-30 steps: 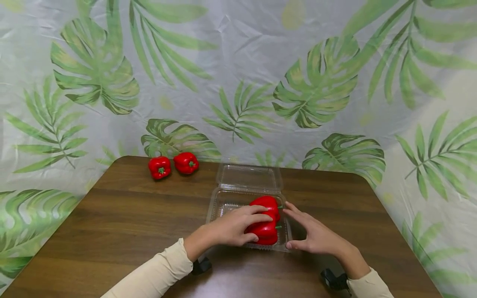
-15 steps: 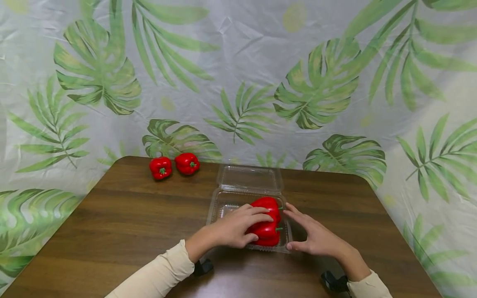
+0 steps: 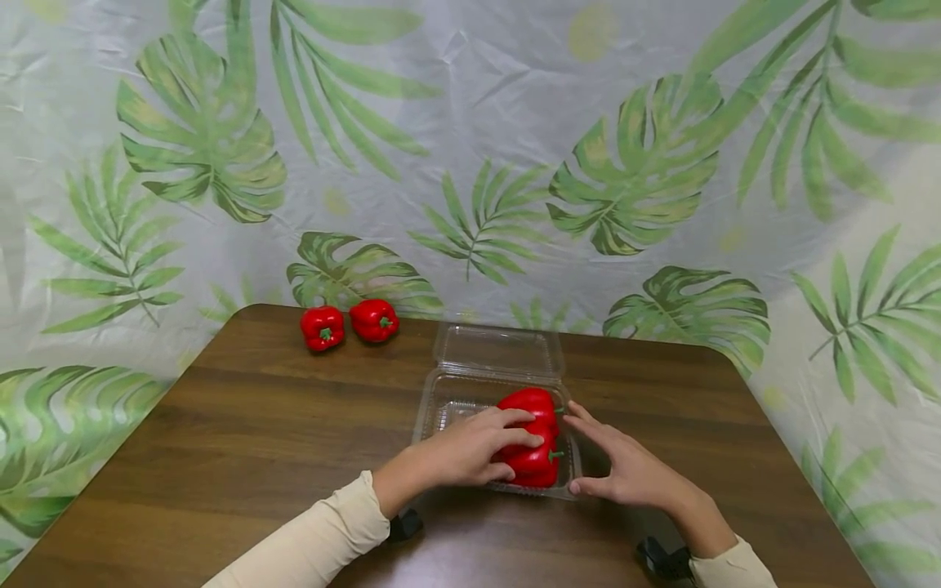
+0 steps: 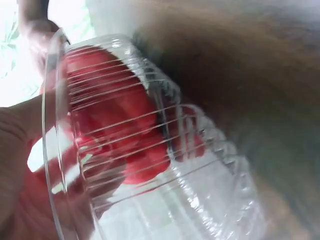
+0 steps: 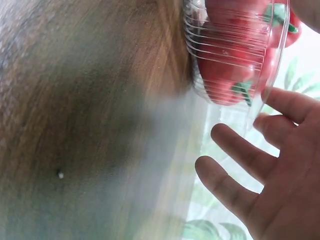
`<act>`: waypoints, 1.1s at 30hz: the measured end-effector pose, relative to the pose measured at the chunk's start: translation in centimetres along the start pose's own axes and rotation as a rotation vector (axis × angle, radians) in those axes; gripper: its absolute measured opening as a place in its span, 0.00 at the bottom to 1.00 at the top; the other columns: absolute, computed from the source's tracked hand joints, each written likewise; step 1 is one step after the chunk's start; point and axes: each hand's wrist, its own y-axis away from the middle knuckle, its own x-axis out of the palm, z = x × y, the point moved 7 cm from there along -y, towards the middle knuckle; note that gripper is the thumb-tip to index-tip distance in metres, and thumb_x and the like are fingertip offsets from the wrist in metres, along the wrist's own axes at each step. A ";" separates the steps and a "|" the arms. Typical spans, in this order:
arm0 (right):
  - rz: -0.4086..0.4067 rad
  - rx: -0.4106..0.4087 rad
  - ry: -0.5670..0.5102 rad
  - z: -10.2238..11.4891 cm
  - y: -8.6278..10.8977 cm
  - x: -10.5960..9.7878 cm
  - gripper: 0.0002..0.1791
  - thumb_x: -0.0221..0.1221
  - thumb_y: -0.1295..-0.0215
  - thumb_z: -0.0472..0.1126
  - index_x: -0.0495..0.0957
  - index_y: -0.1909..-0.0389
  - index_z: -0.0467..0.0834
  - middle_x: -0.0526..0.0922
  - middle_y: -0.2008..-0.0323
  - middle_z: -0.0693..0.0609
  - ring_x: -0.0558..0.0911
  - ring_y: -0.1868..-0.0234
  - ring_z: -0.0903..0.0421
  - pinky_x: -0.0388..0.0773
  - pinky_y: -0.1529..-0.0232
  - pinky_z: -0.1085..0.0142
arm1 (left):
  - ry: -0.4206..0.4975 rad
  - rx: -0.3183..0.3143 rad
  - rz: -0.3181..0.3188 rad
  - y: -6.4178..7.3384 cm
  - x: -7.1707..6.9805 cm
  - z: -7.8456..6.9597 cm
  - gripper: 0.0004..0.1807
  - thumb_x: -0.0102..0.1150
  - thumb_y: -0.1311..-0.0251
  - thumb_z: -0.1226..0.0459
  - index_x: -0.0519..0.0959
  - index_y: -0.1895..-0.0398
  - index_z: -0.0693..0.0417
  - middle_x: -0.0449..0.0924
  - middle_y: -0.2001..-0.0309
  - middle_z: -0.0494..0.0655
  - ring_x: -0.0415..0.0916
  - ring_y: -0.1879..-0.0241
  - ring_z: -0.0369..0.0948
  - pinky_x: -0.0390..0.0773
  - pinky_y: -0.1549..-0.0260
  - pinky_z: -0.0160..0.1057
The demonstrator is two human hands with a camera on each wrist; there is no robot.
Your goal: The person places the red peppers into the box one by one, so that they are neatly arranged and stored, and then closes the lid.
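Two red bell peppers lie side by side in the right half of a clear plastic clamshell container (image 3: 457,395), their green stems pointing right. My left hand (image 3: 470,447) holds the nearer bell pepper (image 3: 535,467), fingers over its top and thumb at its near left side. The farther bell pepper (image 3: 528,398) touches it, partly under the other fingers. My right hand (image 3: 634,464) stands at the container's right side, fingers spread and thumb apart. In the right wrist view, fingertips (image 5: 272,95) of that hand touch the container's rim. The left wrist view shows the peppers through the ribbed wall (image 4: 135,120).
Two more red bell peppers, one on the left (image 3: 322,328) and one on the right (image 3: 375,320), sit at the table's back left. The container's lid (image 3: 500,349) lies folded back behind it. A leaf-patterned curtain (image 3: 485,98) hangs behind the wooden table (image 3: 257,441).
The nearer pepper and my left fingers have shifted very slightly right and toward me. My right hand stays by the container's edge. The head view has turned a little.
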 end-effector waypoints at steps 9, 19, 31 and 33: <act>0.007 -0.007 0.033 0.0 0.0 -0.2 0.47 0.66 0.42 0.60 0.62 0.26 0.42 0.57 0.24 0.37 0.70 0.32 0.33 0.73 0.43 0.34 | -0.048 0.024 -0.007 -0.2 0.0 -0.4 0.22 0.55 0.32 0.62 0.77 0.36 0.39 0.67 0.27 0.47 0.70 0.31 0.47 0.74 0.35 0.50; 0.026 -0.019 0.005 0.0 -0.1 -0.3 0.46 0.66 0.41 0.58 0.62 0.27 0.40 0.56 0.24 0.35 0.69 0.32 0.31 0.71 0.43 0.32 | -0.094 0.017 -0.050 0.2 0.1 -0.5 0.25 0.57 0.34 0.62 0.74 0.34 0.36 0.68 0.28 0.44 0.69 0.31 0.46 0.76 0.37 0.49; 0.026 -0.028 -0.017 0.0 0.1 -0.3 0.45 0.65 0.40 0.57 0.62 0.27 0.39 0.56 0.24 0.34 0.66 0.30 0.30 0.70 0.42 0.31 | -0.012 0.011 -0.106 0.5 -0.3 -0.7 0.26 0.58 0.35 0.60 0.72 0.33 0.41 0.69 0.30 0.44 0.70 0.32 0.46 0.74 0.35 0.50; 0.025 -0.027 -0.013 0.0 0.2 -0.3 0.45 0.65 0.40 0.57 0.62 0.27 0.40 0.56 0.24 0.35 0.66 0.30 0.30 0.70 0.42 0.31 | 0.002 0.017 -0.117 0.5 -0.3 -0.7 0.26 0.58 0.35 0.60 0.72 0.33 0.42 0.70 0.30 0.45 0.70 0.32 0.46 0.73 0.34 0.49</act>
